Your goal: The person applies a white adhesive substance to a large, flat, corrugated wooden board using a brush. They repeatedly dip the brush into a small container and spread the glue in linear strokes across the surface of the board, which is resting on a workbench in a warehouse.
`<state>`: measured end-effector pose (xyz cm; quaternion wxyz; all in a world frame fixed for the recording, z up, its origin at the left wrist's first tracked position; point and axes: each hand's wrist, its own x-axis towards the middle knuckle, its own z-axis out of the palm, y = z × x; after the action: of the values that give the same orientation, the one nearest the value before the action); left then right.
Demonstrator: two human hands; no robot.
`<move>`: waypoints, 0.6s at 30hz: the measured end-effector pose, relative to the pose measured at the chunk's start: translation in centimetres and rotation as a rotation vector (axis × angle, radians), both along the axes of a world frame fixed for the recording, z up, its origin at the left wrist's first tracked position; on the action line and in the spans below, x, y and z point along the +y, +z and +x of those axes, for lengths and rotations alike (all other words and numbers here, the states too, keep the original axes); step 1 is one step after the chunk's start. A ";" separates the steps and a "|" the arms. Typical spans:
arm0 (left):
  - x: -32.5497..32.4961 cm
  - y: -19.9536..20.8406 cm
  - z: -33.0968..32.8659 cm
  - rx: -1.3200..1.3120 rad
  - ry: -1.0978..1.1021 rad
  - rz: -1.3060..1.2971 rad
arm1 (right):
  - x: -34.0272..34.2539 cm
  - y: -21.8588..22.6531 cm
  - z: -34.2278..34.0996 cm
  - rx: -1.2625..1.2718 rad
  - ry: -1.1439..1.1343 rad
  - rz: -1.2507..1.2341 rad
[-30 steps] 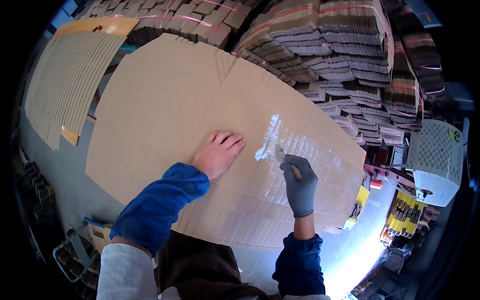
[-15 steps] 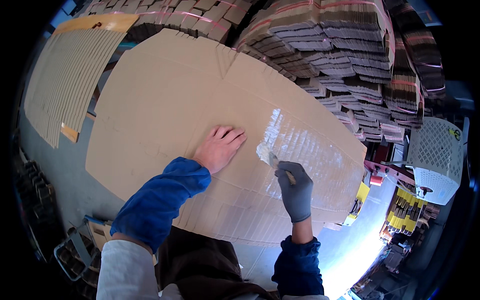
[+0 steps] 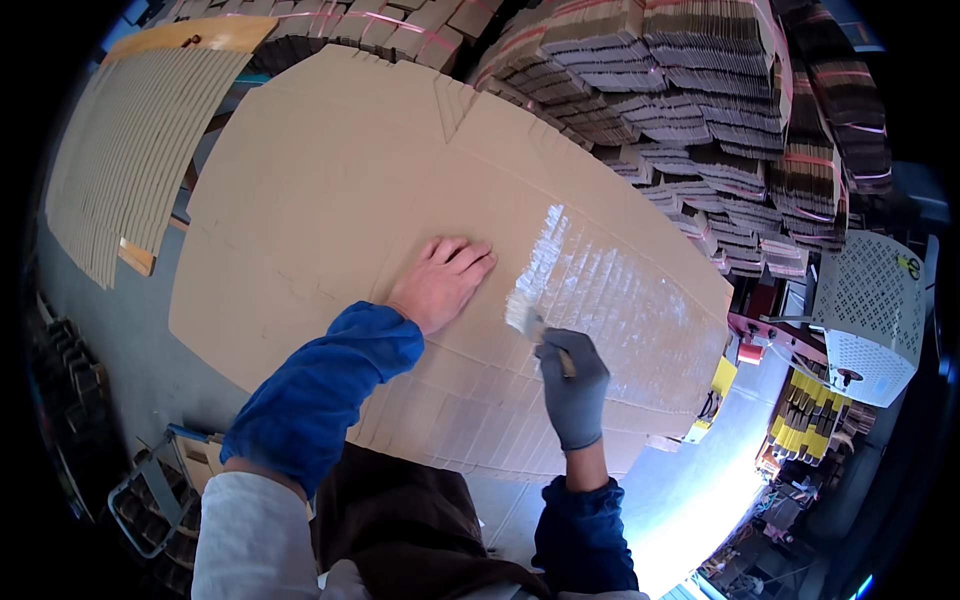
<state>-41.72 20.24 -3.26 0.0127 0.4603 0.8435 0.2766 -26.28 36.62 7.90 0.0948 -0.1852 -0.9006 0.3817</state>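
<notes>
A large brown cardboard sheet [image 3: 300,200] lies in front of me, with creases and cut slots along its edges. White wet-looking streaks [image 3: 620,300] cover part of its right half, thickest in a strip near the middle. In a grey glove, my right hand [image 3: 573,390] is closed around the handle of a paintbrush [image 3: 522,314], whose whitened bristles touch the sheet at the lower end of that strip. My bare left hand [image 3: 441,284] rests on the cardboard left of the brush, fingers stretched out and holding nothing. Its forearm wears a blue sleeve.
Tall bundles of flat cardboard [image 3: 690,90] tied with pink bands rise behind the sheet. At far left leans a slatted panel [image 3: 135,150] with wooden ends. A white perforated basket [image 3: 868,310] stands at right, near yellow-marked stacks [image 3: 808,420]. A metal-framed cart [image 3: 155,500] is at lower left.
My right hand and the paintbrush have shifted slightly left and down across the cardboard. My left hand stays in nearly the same place.
</notes>
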 end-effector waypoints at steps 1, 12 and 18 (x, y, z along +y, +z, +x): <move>0.1 0.1 -0.1 -0.008 -0.001 -0.008 | 0.3 0.0 0.4 0.007 -0.039 -0.013; 0.0 -0.5 0.2 -0.027 0.004 0.005 | -2.4 0.8 1.6 0.003 -0.108 -0.018; -0.3 -0.2 0.2 0.003 0.015 -0.052 | -2.3 0.6 2.6 -0.018 -0.148 -0.028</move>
<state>-41.49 19.95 -3.46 0.0212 0.4542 0.8537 0.2538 -23.73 34.29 8.47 0.1121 -0.2557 -0.8799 0.3845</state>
